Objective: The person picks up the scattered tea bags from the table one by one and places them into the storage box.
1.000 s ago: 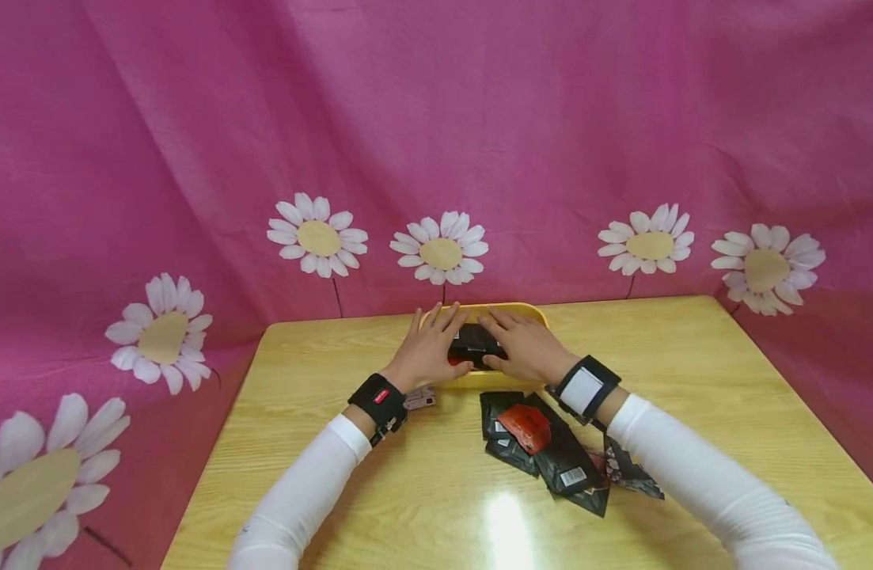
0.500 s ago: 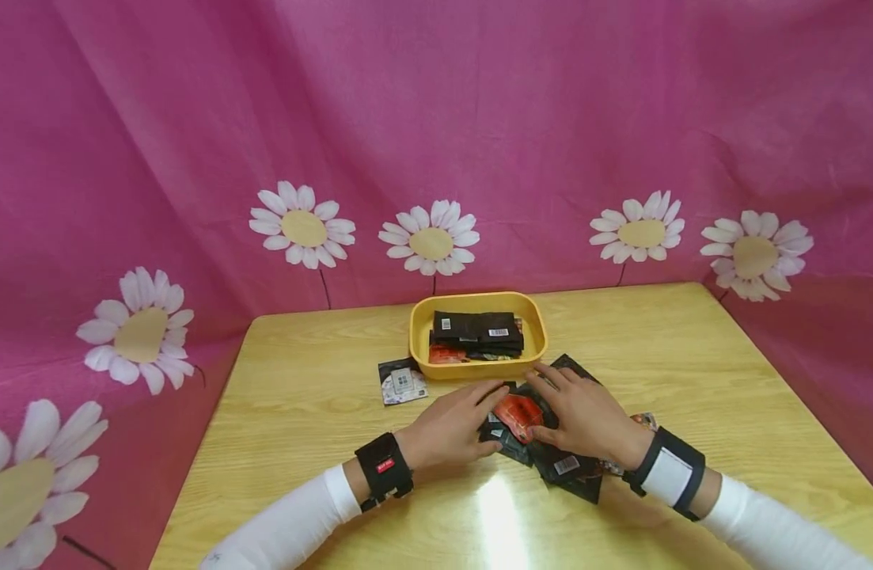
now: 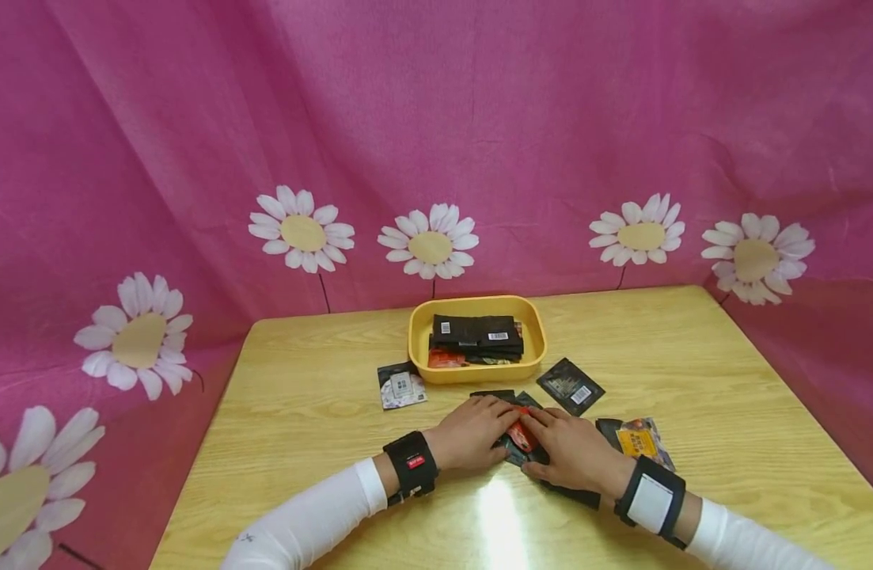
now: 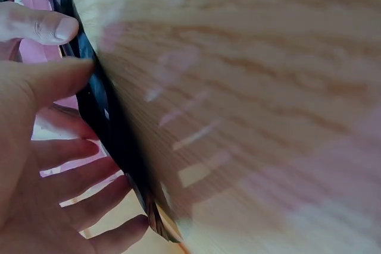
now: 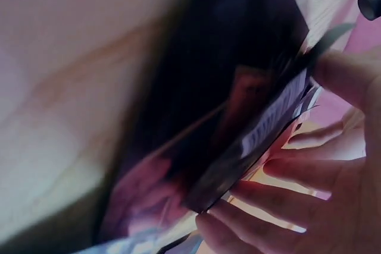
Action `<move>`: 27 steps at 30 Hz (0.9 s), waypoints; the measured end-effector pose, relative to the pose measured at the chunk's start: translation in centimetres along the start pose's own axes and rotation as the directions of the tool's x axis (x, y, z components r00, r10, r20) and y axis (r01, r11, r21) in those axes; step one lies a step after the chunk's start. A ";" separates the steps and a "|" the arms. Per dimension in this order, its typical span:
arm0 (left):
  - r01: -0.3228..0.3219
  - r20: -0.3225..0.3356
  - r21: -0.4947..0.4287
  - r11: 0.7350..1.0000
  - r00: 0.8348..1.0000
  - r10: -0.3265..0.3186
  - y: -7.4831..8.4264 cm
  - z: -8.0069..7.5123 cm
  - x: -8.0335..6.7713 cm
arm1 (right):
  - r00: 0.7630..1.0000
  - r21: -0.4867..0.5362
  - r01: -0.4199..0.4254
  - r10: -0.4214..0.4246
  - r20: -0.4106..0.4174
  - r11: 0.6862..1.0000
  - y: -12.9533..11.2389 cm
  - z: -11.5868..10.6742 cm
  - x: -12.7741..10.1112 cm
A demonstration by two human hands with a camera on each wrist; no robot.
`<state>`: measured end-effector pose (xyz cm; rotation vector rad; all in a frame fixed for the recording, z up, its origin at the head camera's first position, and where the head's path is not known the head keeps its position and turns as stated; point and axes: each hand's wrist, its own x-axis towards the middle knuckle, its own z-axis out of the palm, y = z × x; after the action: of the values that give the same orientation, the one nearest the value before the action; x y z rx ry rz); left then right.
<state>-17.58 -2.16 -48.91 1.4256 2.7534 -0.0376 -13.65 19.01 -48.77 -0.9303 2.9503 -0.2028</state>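
Note:
A loose pile of small packets lies on the table in front of the tray. My left hand (image 3: 470, 434) is at the pile's left side, its fingertips at the edge of the dark packets (image 4: 107, 108) in the left wrist view. From the right, my right hand (image 3: 571, 449) spreads over the pile; thumb and fingertips touch a black packet with a barcode (image 5: 271, 117). Between the two hands shows a red packet (image 3: 523, 434) on top of black ones. The palms hide much of the pile.
Behind the hands stands a yellow tray (image 3: 479, 374) with black and red packets in it. A black-and-white packet (image 3: 402, 386) lies at its left front. To the right are a black packet (image 3: 571, 386) and one with an orange label (image 3: 639, 442). A pink flowered curtain backs the table.
Both hands have come back from the tray to the pile and closed in on it from either side. One black packet and the orange-labelled one now lie apart on the right.

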 end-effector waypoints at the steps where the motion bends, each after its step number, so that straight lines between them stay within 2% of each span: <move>1: -0.004 -0.019 0.019 1.000 1.000 0.004 0.0 0.0 0.1 | 1.000 0.000 0.005 -0.005 -0.012 1.000 0.0 0.0 0.0; 5: -0.020 -0.087 0.068 0.997 0.996 0.026 -0.1 0.0 0.3 | 0.997 0.003 0.029 -0.029 -0.066 1.000 0.0 0.1 0.0; 9: -0.027 -0.124 0.079 0.996 0.992 0.037 0.0 0.0 0.3 | 0.988 0.000 0.072 -0.072 -0.133 0.997 0.0 0.2 0.0; 16: -0.039 -0.216 0.022 0.999 0.975 0.043 0.0 -0.3 0.2 | 0.967 -0.005 0.104 -0.102 -0.233 0.995 0.2 -0.6 0.0; 19: -0.045 -0.258 0.015 0.999 0.965 0.047 0.1 -1.0 -0.1 | 0.947 -0.025 0.106 -0.109 -0.304 0.994 0.1 -1.5 0.1; 22: -0.044 -0.303 0.047 0.998 0.951 0.057 0.1 -2.3 -0.3 | 0.918 -0.057 0.114 -0.127 -0.376 0.992 -0.1 -2.8 0.2; 27: -0.029 -0.408 0.140 0.990 0.909 0.085 -0.5 -5.1 -0.1 | 0.886 -0.106 0.141 -0.173 -0.430 0.984 -0.2 -5.7 1.1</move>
<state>-18.02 -2.34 -43.80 1.7253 3.0883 0.1007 -14.89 18.79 -43.13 -1.2905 3.3020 -0.3588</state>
